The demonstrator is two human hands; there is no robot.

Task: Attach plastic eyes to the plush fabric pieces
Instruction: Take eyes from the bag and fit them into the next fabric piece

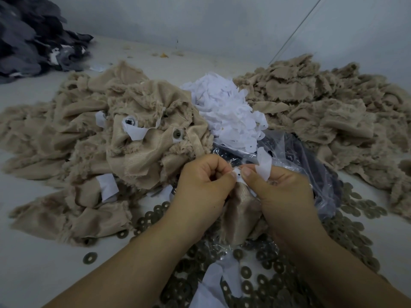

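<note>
- Brass-coloured washers cover the table nearest you, partly hidden under your forearms; bottom edge of view cuts them off.
- Your left hand and right hand are both curled tight, fingertips meeting over one tan plush piece that hangs below and between them.
- Right hand also pinches a white backing patch sticking up past the thumb.
- Small dark dot at the pinch point; can't tell if it's an eye post, too small and mostly covered by your fingers.
- Clear plastic bag just behind your right hand, dark contents blurred.
- Finished pile left of your hands, one plastic eye showing.
- White patch heap behind the bag, unworked tan pile to the right.
- Dark grey fabric stack far left, cropped by frame.
</note>
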